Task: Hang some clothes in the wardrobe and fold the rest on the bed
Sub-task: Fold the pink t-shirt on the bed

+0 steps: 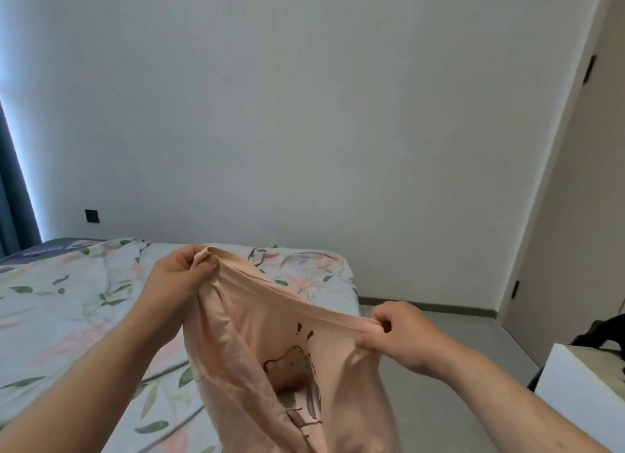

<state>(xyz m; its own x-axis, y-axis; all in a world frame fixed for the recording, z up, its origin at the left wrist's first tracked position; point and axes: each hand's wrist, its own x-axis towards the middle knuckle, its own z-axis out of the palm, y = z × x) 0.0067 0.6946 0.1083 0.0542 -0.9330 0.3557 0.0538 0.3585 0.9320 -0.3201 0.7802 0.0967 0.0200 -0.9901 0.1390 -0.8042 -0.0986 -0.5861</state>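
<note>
Peach fabric, a garment (270,368) with a brown cartoon print, hangs nearest the lens, stretched in the air between two hands. At its upper end the left hand (179,276) pinches one corner of the banded edge with curled fingers; at the lower end the right hand (402,341) pinches the other corner the same way. Below and behind the left grip lies the bed (50,317) under a floral cover. No wardrobe or folded pile shows, so this piece seems only opened out, with its folding or hanging not yet done.
</note>
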